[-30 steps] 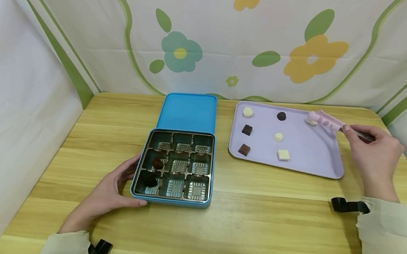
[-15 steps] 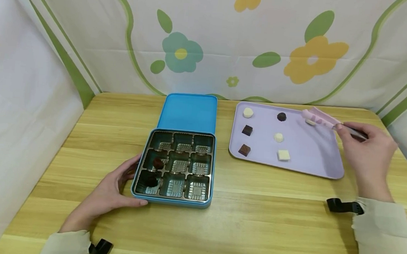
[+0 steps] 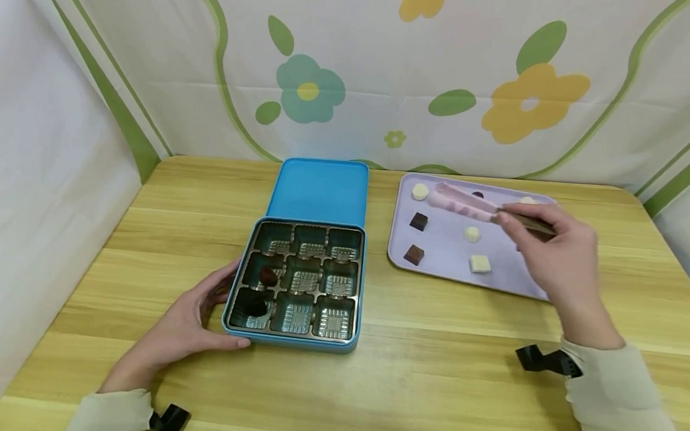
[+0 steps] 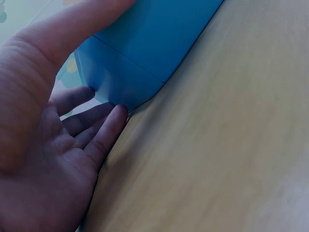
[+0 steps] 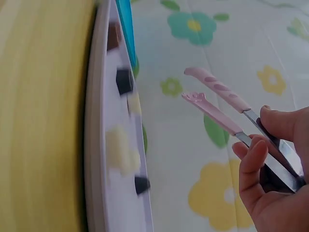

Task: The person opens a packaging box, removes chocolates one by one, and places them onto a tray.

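My left hand [image 3: 189,328] holds the blue tin [image 3: 288,343] at its front left corner, thumb along the front, fingers against the left side. The tin's insert has three rows of three compartments. A reddish-brown chocolate [image 3: 268,277] lies in the middle left compartment, a dark chocolate [image 3: 256,306] in the front left one. My right hand [image 3: 564,264] grips pink-tipped tongs [image 3: 463,202] above the lilac tray [image 3: 437,272]. In the right wrist view the tong tips stand apart with nothing between them. They point toward a round white chocolate [image 3: 420,192].
Also on the tray are a dark square chocolate [image 3: 419,221], a brown square one [image 3: 414,254], a small white one [image 3: 472,234] and a white square [image 3: 480,264]. The tin's lid [image 3: 323,190] lies behind it. A flowered curtain [image 3: 367,63] borders the wooden table.
My right hand has swung left with the tongs, from the white chocolate at the tray's back right to near its back left. That chocolate stays on the tray. The left hand keeps still.
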`<action>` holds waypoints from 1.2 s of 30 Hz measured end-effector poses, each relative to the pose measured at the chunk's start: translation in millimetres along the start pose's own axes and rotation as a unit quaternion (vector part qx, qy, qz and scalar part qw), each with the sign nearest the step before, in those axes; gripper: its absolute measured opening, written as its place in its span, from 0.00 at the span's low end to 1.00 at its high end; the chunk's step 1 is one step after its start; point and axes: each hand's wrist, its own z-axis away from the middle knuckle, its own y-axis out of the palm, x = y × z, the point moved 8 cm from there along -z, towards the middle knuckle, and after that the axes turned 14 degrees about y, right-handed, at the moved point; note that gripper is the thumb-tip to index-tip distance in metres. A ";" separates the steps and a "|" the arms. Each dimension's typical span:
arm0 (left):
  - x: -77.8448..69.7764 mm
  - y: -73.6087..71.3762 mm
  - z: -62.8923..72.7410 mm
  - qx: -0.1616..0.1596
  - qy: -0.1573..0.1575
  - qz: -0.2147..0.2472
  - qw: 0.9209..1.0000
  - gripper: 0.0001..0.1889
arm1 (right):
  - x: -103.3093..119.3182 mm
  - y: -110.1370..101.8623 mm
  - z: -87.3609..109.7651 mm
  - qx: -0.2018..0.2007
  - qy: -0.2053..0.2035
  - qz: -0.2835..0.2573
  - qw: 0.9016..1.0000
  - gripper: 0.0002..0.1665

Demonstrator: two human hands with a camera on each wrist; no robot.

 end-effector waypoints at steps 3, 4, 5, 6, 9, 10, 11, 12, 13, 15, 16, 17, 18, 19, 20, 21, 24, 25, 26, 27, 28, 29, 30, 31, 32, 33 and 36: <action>0.7 0.2 0.3 -0.001 -0.001 -0.003 1.000 0.64 | 18.5 24.8 13.0 0.032 -0.047 -0.006 0.998 0.15; 1.0 0.1 0.6 -0.001 -0.002 -0.004 1.000 0.64 | 24.7 34.0 17.3 0.044 -0.062 -0.010 0.997 0.14; 1.1 -0.1 0.8 -0.002 -0.001 -0.005 1.000 0.64 | 30.8 43.8 21.3 0.057 -0.077 -0.015 0.995 0.13; 1.3 -0.2 1.1 -0.004 -0.001 -0.006 1.000 0.64 | 36.7 53.9 24.9 0.070 -0.091 -0.020 0.993 0.12; 1.3 0.5 1.7 -0.006 0.000 -0.006 1.000 0.64 | 52.9 85.2 33.2 0.111 -0.120 -0.028 0.986 0.10; 1.2 1.1 1.8 -0.006 0.000 -0.005 1.000 0.64 | 57.7 95.7 36.0 0.128 -0.123 -0.032 0.984 0.10; 1.2 1.7 1.8 -0.006 0.001 -0.005 1.000 0.64 | 62.1 105.4 39.1 0.143 -0.124 -0.036 0.981 0.10; 1.3 2.4 1.5 -0.005 0.000 -0.004 1.000 0.64 | 66.7 114.4 42.6 0.159 -0.125 -0.040 0.978 0.10; 1.3 3.1 1.0 -0.005 -0.001 -0.004 1.000 0.64 | 71.4 123.0 46.8 0.175 -0.128 -0.042 0.975 0.10; 1.6 4.3 -0.3 -0.005 -0.002 -0.004 1.000 0.63 | 81.1 138.4 55.6 0.201 -0.141 -0.047 0.968 0.10; 1.7 4.9 -1.0 -0.004 -0.003 -0.004 1.000 0.63 | 86.0 145.3 60.3 0.210 -0.156 -0.046 0.964 0.10; 1.8 5.4 -1.6 -0.004 -0.003 -0.002 1.000 0.63 | 91.7 151.3 65.5 0.217 -0.175 -0.044 0.959 0.10; 2.0 5.9 -2.2 -0.004 -0.004 0.000 1.000 0.63 | 96.9 157.3 70.6 0.225 -0.196 -0.042 0.954 0.10; 2.2 6.4 -2.7 -0.003 -0.004 0.000 1.000 0.63 | 101.9 162.5 75.6 0.229 -0.217 -0.036 0.948 0.10; 2.4 6.9 -3.0 -0.002 -0.004 0.001 1.000 0.63 | 106.4 167.0 80.3 0.234 -0.238 -0.032 0.942 0.10; 2.6 7.4 -3.1 -0.002 -0.005 0.001 1.000 0.63 | 110.5 171.0 84.9 0.240 -0.256 -0.028 0.936 0.10; 3.1 7.7 -2.3 -0.002 -0.005 -0.001 1.000 0.63 | 120.4 180.6 95.0 0.255 -0.292 -0.011 0.922 0.10; 3.3 7.7 -2.0 -0.002 -0.005 -0.003 1.000 0.64 | 123.4 182.7 97.1 0.257 -0.299 -0.003 0.919 0.10; 3.5 7.7 -1.9 -0.003 -0.004 -0.003 1.000 0.63 | 126.2 184.4 98.7 0.259 -0.304 0.004 0.917 0.09; 3.6 7.7 -1.8 -0.003 -0.004 -0.002 1.000 0.63 | 128.6 186.3 99.8 0.261 -0.306 0.015 0.916 0.09; 3.7 7.6 -1.8 -0.004 -0.003 -0.001 1.000 0.63 | 131.4 188.0 100.8 0.263 -0.305 0.026 0.915 0.09; 3.7 7.5 -1.8 -0.004 -0.002 0.000 1.000 0.63 | 134.2 190.3 101.8 0.264 -0.306 0.042 0.914 0.09; 3.6 7.3 -1.7 -0.004 0.000 0.002 1.000 0.63 | 137.2 193.1 102.9 0.266 -0.306 0.059 0.912 0.09; 3.6 7.1 -1.6 -0.003 0.001 0.003 1.000 0.63 | 140.6 196.4 104.4 0.269 -0.308 0.079 0.909 0.09; 3.4 6.9 -1.5 -0.003 0.002 0.003 1.000 0.63 | 144.1 200.6 106.3 0.274 -0.312 0.098 0.904 0.09; 3.3 6.8 -1.4 -0.003 0.003 0.004 1.000 0.63 | 147.5 205.3 108.5 0.281 -0.316 0.117 0.898 0.10; 3.1 6.5 -1.2 -0.003 0.006 0.004 1.000 0.62 | 158.6 219.7 116.6 0.300 -0.338 0.165 0.877 0.10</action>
